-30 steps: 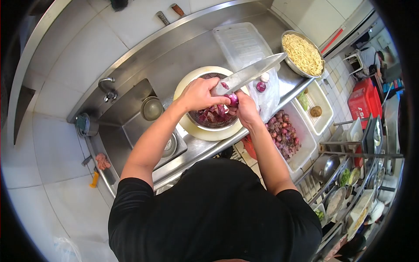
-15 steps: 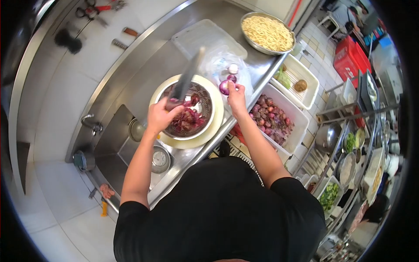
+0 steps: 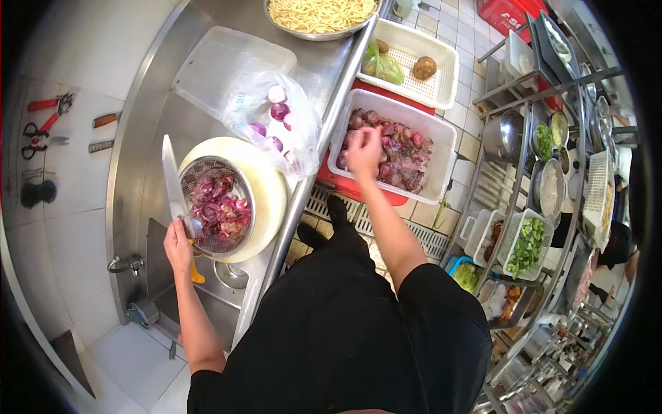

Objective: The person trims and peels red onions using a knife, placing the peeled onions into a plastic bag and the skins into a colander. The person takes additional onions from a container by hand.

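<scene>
My left hand [image 3: 179,250] is closed around the handle of a large knife [image 3: 173,181], its blade pointing away from me beside the colander. The metal colander [image 3: 243,241] holds red onion skins [image 3: 219,207] and sits on a round pale board [image 3: 270,196]. Over at the right, my right hand [image 3: 364,153] reaches into a white plastic bin [image 3: 441,162] of red onions [image 3: 398,141]. Its fingers bend down among the onions, and their tips are hidden. Several peeled onions [image 3: 279,111] lie on a clear plastic bag [image 3: 303,138] behind the board.
A bowl of noodles [image 3: 321,15] stands at the far end of the steel counter, near a translucent lid [image 3: 234,58]. A white basket [image 3: 445,76] sits beyond the onion bin. The sink [image 3: 162,276] is at left, and a loaded rack [image 3: 514,169] stands at right.
My right hand has left the peeled onions on the bag and moved right into the bin, letting go of one onion. The knife has swung left, still in my left hand. The view has turned.
</scene>
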The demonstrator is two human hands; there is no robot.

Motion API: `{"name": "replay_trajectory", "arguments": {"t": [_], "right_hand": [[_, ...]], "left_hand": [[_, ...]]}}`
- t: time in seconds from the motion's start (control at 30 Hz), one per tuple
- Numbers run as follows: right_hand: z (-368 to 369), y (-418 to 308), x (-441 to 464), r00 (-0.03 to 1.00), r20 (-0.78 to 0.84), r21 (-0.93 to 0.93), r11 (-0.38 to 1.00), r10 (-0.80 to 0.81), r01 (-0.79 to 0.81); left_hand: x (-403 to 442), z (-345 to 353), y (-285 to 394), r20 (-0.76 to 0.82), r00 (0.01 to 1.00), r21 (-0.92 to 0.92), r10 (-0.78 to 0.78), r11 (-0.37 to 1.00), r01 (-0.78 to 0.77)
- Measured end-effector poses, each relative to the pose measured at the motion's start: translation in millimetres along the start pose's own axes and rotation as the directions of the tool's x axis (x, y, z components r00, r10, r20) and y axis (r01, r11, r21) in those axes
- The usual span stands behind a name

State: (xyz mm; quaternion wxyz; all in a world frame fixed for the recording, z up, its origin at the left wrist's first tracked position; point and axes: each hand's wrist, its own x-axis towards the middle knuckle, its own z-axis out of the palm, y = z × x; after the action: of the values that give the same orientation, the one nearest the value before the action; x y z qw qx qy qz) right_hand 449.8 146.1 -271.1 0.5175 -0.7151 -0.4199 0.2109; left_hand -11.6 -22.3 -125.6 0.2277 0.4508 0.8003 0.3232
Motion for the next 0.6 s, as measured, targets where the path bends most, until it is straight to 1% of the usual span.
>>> {"name": "replay_trajectory", "arguments": {"t": [0.03,0.07,0.1,0.13,0.17,0.2,0.23,0.3,0.33,0.4,0.43,0.5,0.53,0.6], "right_hand": [[-13,34,14,0.973,0.033,-0.112,0.968,0.230,-0.225],[-26,83,26,0.910,0.139,-0.439,0.848,0.390,-0.297],[-44,111,35,0.805,0.298,-0.625,0.743,0.513,-0.241],[-41,169,41,0.710,0.387,-0.690,0.696,0.588,-0.201],[-55,159,38,0.688,0.383,-0.745,0.647,0.617,-0.165],[-52,185,35,0.661,0.412,-0.749,0.647,0.627,-0.147],[-51,213,32,0.633,0.442,-0.751,0.648,0.635,-0.126],[-52,223,38,0.644,0.450,-0.778,0.626,0.619,-0.058],[-53,220,38,0.648,0.454,-0.790,0.613,0.611,-0.025],[-56,220,41,0.607,0.483,-0.804,0.594,0.631,0.023],[-55,230,45,0.591,0.512,-0.799,0.599,0.624,0.060],[-49,251,38,0.654,0.458,-0.812,0.583,0.602,0.031],[-48,249,33,0.684,0.430,-0.817,0.577,0.589,0.017],[-53,235,29,0.656,0.442,-0.800,0.599,0.612,-0.020]], "left_hand": [[0,-3,-1,0.026,0.999,0.066,-0.037,0.997,0.035],[0,-4,-2,0.066,0.995,0.110,-0.079,0.991,0.071],[-3,0,10,0.042,0.998,0.138,-0.053,0.989,0.047],[-9,6,32,0.015,1.000,0.165,-0.025,0.986,0.022],[-12,10,43,-0.014,1.000,0.194,0.003,0.981,-0.001],[-9,11,39,-0.017,1.000,0.200,0.025,0.980,-0.021],[-10,13,44,-0.029,1.000,0.205,-0.004,0.979,0.009],[-6,16,60,-0.065,0.996,0.210,-0.055,0.975,0.067],[-2,13,54,-0.057,0.997,0.183,-0.052,0.981,0.061],[6,8,30,-0.040,0.998,0.116,-0.044,0.992,0.048],[8,10,26,-0.034,0.999,0.121,-0.033,0.992,0.037],[10,9,20,-0.025,1.000,0.125,-0.013,0.992,0.016],[10,10,26,0.002,0.999,0.111,-0.045,0.993,0.045],[6,16,44,0.000,1.000,0.117,0.001,0.993,-0.001]]}}
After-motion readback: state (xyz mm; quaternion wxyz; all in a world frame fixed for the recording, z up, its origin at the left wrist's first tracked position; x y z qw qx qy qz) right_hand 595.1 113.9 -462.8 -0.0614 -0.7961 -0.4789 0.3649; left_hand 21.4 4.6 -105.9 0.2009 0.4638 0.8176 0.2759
